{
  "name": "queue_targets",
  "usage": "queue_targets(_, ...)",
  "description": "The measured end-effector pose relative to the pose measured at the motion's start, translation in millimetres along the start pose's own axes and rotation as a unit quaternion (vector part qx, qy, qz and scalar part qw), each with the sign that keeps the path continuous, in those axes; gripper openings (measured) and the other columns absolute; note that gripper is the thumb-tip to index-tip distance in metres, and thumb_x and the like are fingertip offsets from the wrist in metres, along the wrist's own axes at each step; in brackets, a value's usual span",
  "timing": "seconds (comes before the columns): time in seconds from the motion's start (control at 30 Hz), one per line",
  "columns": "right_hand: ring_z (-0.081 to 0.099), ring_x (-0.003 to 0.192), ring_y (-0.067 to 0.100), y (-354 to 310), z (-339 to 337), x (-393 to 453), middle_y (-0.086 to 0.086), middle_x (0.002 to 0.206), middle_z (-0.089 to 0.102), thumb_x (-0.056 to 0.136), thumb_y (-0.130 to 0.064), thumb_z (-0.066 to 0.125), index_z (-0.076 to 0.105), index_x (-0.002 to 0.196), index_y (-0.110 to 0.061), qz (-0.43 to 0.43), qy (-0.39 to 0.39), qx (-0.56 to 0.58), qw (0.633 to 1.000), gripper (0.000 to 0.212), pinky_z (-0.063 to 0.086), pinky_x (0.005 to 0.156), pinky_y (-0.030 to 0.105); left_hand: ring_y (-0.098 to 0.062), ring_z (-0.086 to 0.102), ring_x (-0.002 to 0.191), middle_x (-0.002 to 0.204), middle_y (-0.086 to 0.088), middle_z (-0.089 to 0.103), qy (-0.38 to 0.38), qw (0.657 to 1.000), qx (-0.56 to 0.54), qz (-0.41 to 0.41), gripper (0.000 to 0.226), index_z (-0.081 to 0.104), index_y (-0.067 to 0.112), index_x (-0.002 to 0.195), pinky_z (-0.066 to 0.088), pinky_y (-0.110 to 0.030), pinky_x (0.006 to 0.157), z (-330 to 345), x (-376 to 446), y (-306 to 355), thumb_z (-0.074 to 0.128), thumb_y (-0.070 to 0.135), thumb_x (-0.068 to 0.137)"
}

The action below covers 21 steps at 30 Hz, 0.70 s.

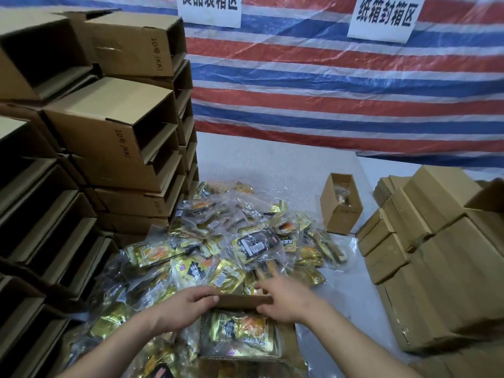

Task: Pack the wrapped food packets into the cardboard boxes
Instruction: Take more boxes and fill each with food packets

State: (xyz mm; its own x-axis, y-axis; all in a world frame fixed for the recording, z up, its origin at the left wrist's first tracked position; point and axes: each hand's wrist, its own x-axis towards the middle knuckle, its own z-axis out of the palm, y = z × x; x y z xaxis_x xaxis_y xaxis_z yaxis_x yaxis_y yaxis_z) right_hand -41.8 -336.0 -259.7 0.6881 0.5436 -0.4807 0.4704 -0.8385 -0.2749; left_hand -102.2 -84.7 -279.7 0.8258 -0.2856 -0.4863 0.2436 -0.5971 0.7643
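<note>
A small open cardboard box (286,342) sits at the near edge of a heap of gold-and-clear wrapped food packets (226,241). A packet (240,330) lies inside the box. My left hand (185,306) grips the far flap (240,301) of the box at its left end. My right hand (286,298) rests on the flap's right end, thumb curled under it and fingers stretched over the packets behind.
Stacks of empty open boxes (114,126) rise on the left. Closed boxes (425,268) are stacked on the right. A single open box (341,203) with packets inside stands on the grey table (272,165) beyond the heap. A striped tarp (327,77) hangs behind.
</note>
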Motion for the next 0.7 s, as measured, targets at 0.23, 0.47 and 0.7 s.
queue_targets(0.23, 0.06, 0.073, 0.005, 13.2, 19.4, -2.4, -0.011, 0.081, 0.06, 0.097, -0.035, 0.058, 0.068, 0.103, -0.029, 0.025, 0.008, 0.061, 0.998, 0.013, 0.04, 0.056, 0.017, -0.01, 0.059, 0.105, 0.109, 0.005, 0.065, 0.008, 1.0, 0.023, -0.008, 0.021, 0.063, 0.039, 0.11, 0.045, -0.026, 0.095, 2.2, 3.3, 17.5, 0.043, 0.041, 0.105)
queue_targets(0.47, 0.058, 0.062, 0.008, 66.7, -33.1, -48.9, -0.003, 0.07, 0.063, 0.094, -0.04, 0.059, 0.057, 0.072, -0.028, 0.123, 0.103, 0.12, 0.98, 0.025, 0.044, 0.053, 0.028, -0.002, 0.045, 0.13, 0.142, 0.02, 0.048, 0.041, 0.986, -0.158, 0.021, 0.049, 0.054, 0.04, 0.135, 0.03, -0.029, 0.115, 5.7, 47.9, 93.7, 0.039, 0.065, 0.096)
queue_targets(0.7, 0.06, 0.065, 0.011, 129.9, -38.1, -77.3, -0.005, 0.071, 0.063, 0.085, -0.029, 0.055, 0.06, 0.076, -0.025, 0.247, 0.186, 0.177, 0.934, 0.011, 0.042, 0.053, 0.028, -0.023, 0.036, 0.144, 0.157, 0.0, 0.037, -0.062, 0.975, -0.211, 0.017, 0.074, 0.033, 0.03, 0.154, 0.027, -0.049, 0.121, 42.1, 130.5, 156.6, 0.026, 0.074, 0.095)
